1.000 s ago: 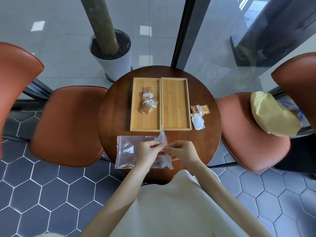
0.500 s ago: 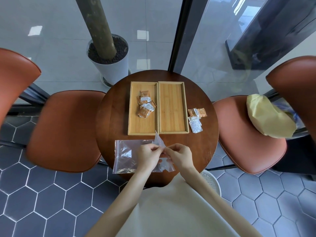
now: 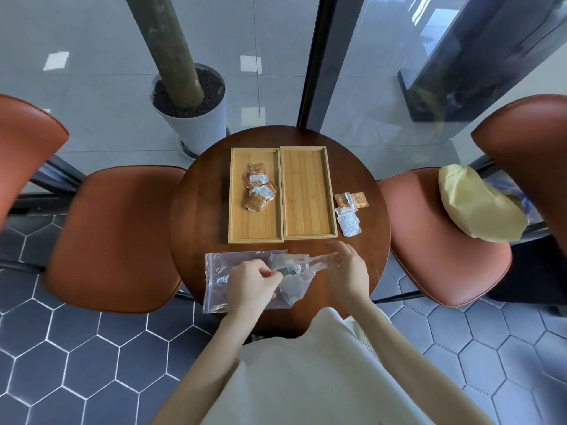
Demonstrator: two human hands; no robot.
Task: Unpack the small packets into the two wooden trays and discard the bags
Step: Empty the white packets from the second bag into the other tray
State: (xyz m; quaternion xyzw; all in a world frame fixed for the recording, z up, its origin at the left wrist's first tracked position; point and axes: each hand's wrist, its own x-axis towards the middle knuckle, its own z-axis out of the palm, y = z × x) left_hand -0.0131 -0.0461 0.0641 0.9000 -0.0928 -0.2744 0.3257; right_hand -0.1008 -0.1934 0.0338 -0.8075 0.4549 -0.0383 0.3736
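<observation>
Two wooden trays lie side by side on the round table. The left tray (image 3: 237, 228) holds several small orange and white packets (image 3: 258, 188); the right tray (image 3: 307, 222) holds nothing. More packets (image 3: 348, 211) lie loose on the table right of the trays. Near the table's front edge my left hand (image 3: 252, 282) pinches a small clear plastic bag (image 3: 296, 271), stretched sideways. My right hand (image 3: 349, 269) holds its other end. A larger clear zip bag (image 3: 217, 265) lies flat beneath them.
The dark round wooden table (image 3: 199, 222) has brown leather chairs on the left (image 3: 113, 237) and right (image 3: 429, 240). A pale yellow bag (image 3: 478, 207) rests on the right chair. A white planter with a trunk (image 3: 191, 105) stands behind the table by a glass wall.
My hands have moved apart, the right one sliding right, so the small bag that stood up between them is now stretched out sideways. The camera view has tilted slightly.
</observation>
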